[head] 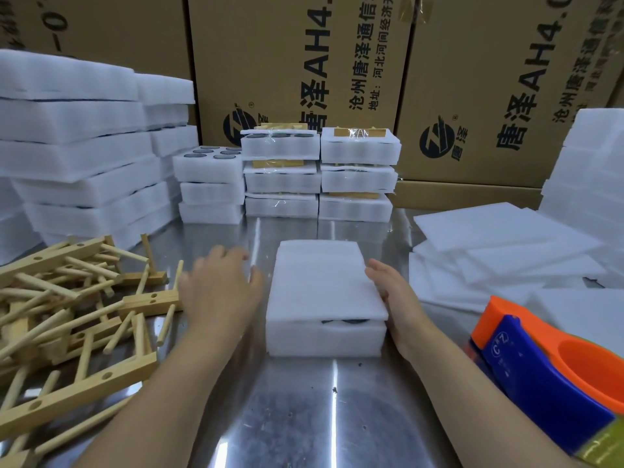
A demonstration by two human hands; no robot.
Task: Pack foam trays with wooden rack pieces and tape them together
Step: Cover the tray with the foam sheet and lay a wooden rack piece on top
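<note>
Steel bench [304,417], pretty crowded. Dead centre on it: a white foam tray [324,336] with a foam sheet [320,282] laid on top as a lid. Sheet a bit skewed, overhanging on the right. Something dark peeking out of the gap at the near edge, too small to make out.

Left hand [219,292] just beside the tray's left side, fingers spread and relaxed, holding nothing. Blurry, thumb close to the sheet's edge, can't tell if actually touching. Right hand [395,295] flat against the tray's right side, fingers straight, tips up by the sheet's edge, not curled round anything.

Off to the left, a messy heap of wooden rack pieces [77,315] – drilled bars with dowels sticking out, all tangled, near the left hand but untouched. Near right corner: an orange and blue tape dispenser [547,359] with yellowish tape showing at the bottom, sitting apart from the right hand.

Further back, taped packs [320,177] in two stacks of three, wood visible under clear tape on the top ones. Just left of those, a shorter stack topped by a holed tray [209,163] with dark discs in the round holes. Far left, tall foam stacks [74,146]. On the right, loose flat sheets [506,248] spread about. Behind everything, big cardboard boxes [304,62] with black print.
</note>
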